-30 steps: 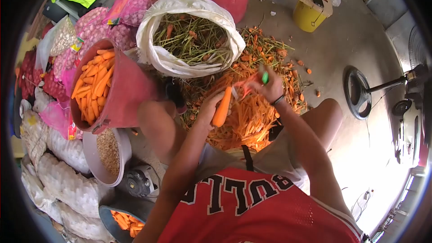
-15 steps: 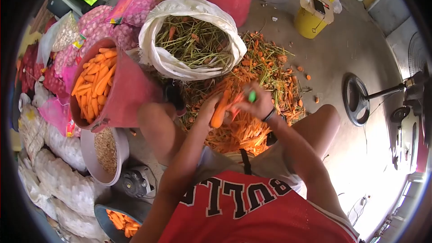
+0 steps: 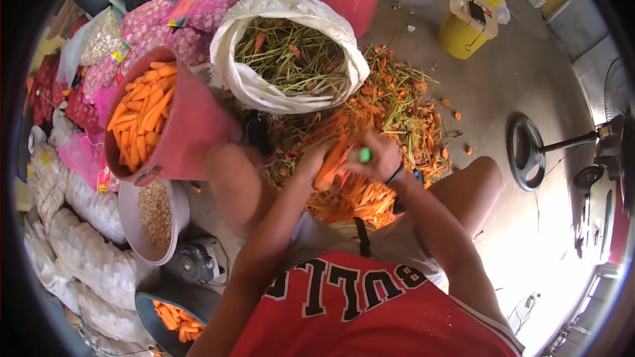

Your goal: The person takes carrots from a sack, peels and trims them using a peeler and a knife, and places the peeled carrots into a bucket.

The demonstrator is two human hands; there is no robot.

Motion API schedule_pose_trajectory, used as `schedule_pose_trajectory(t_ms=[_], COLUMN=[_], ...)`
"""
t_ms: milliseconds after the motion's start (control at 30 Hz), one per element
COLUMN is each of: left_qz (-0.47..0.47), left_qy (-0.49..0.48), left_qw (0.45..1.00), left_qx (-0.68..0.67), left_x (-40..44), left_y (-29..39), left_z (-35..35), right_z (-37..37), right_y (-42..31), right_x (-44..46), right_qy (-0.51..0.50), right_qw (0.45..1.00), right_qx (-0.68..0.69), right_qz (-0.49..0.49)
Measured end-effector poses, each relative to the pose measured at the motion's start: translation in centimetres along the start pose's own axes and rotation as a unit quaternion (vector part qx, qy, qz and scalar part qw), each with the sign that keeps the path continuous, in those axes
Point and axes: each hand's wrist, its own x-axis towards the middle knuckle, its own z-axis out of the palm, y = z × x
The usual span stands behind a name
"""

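Observation:
My left hand (image 3: pixel 316 160) is wrapped round an orange carrot (image 3: pixel 330 166), held tilted above a heap of orange peelings (image 3: pixel 370 199). Fingers of my right hand (image 3: pixel 380 157) are closed on a peeler (image 3: pixel 364 155) with a green part showing; its reddish end lies against or very close to the carrot. Just beyond the hands stands a white sack (image 3: pixel 228 53) full of green stems and carrot bits. At the left, a tilted red bucket (image 3: pixel 198 125) holds many peeled carrots (image 3: pixel 142 116).
A tub of pale bits (image 3: pixel 180 215), a dark container (image 3: pixel 147 304) with carrots and bulging white sacks (image 3: pixel 99 258) are at the left. Mesh bags of garlic (image 3: pixel 142 30) lie behind. A yellow bucket (image 3: pixel 456 38) and a fan stand (image 3: pixel 526 152) are at the right.
My right hand has moved left with the peeler, from apart from the carrot to close against it. My left hand still grips the carrot, with little movement.

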Motion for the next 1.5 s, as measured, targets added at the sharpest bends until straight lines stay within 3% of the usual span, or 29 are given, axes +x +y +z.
schedule_pose_trajectory(t_ms=[33, 67, 167, 200, 300, 400, 500, 600, 700, 733, 800, 900, 1000, 1067, 1100, 1167, 1200, 1333, 1433, 1500], left_qz=[0.009, -0.043, -0.022, -0.056, -0.069, -0.028, -0.022, -0.041, -0.011, -0.03, -0.019, -0.032, -0.036, -0.036, -0.024, -0.007, -0.037, -0.054, -0.005, 0.111], left_qy=[-0.002, -0.104, 0.035, -0.008, 0.038, 0.001, 0.011, 0.029, 0.024, 0.096, 0.033, 0.019, 0.015, -0.015, 0.023, 0.106, 0.044, 0.026, -0.024, -0.126], left_qw=[1.0, 0.993, 0.997, 0.998, 0.995, 0.999, 0.998, 0.997, 1.0, 0.994, 0.999, 0.999, 0.998, 0.999, 0.999, 0.994, 0.997, 0.989, 0.997, 0.986], left_qx=[0.019, -0.023, 0.063, 0.002, -0.058, -0.022, 0.054, 0.065, -0.014, -0.037, -0.015, 0.035, 0.046, -0.005, -0.004, 0.003, 0.048, 0.133, 0.078, 0.005], left_x=[0.3, 1.1, -0.8, -0.1, 0.1, 0.5, 0.3, -1.4, 0.6, 0.0, 0.5, -0.7, -0.6, 0.3, 0.3, -0.3, -0.8, -0.8, -1.5, -2.6], left_y=[-1.0, -2.2, 0.1, -0.4, 0.5, -0.9, -1.4, 0.9, -0.4, 0.5, -0.8, -1.0, 0.0, -0.4, -0.3, 0.2, 0.4, 0.0, 2.9, 6.2], left_z=[-0.9, -3.6, 0.0, -1.3, -0.2, -1.1, -1.8, 0.4, -1.1, 0.9, -0.3, -0.6, -0.2, -1.3, -0.4, 1.6, 1.0, 0.3, 2.9, 3.3], right_z=[0.0, -0.6, -1.6, -1.9, 0.0, -0.3, -1.0, -2.2, -0.9, -1.1, -1.2, -0.8, -3.3, -1.8, -1.1, -1.2, -0.9, -2.0, -1.2, -0.1], right_y=[0.9, 3.1, 5.4, 5.7, 1.0, -0.2, 4.1, 6.4, 1.5, 0.5, -1.2, 5.0, 4.9, 1.8, 0.7, 0.1, -0.3, 6.4, 8.9, 9.1], right_x=[0.0, 0.4, 0.0, 0.3, 0.0, 0.3, 0.5, 0.6, 0.5, 0.8, 0.8, 0.3, 1.3, 0.6, 0.4, 0.6, 0.4, 0.0, -1.1, -2.2], right_qy=[0.016, 0.032, 0.072, 0.083, 0.063, -0.012, 0.039, 0.087, 0.051, 0.025, -0.022, 0.06, 0.068, 0.055, 0.045, 0.014, 0.001, 0.044, 0.024, 0.005], right_qw=[0.998, 0.993, 0.972, 0.965, 0.992, 1.0, 0.98, 0.951, 0.993, 0.998, 1.0, 0.99, 0.967, 0.987, 0.99, 0.999, 1.0, 0.976, 0.957, 0.961], right_qx=[0.002, 0.001, -0.031, -0.046, 0.071, -0.022, -0.02, -0.06, 0.06, 0.033, -0.014, -0.036, -0.058, 0.046, 0.1, 0.032, 0.001, -0.053, -0.11, -0.085], right_qz=[0.059, 0.116, 0.223, 0.244, 0.089, -0.017, 0.195, 0.292, 0.088, 0.054, -0.008, 0.124, 0.239, 0.142, 0.092, 0.019, -0.012, 0.207, 0.266, 0.263])
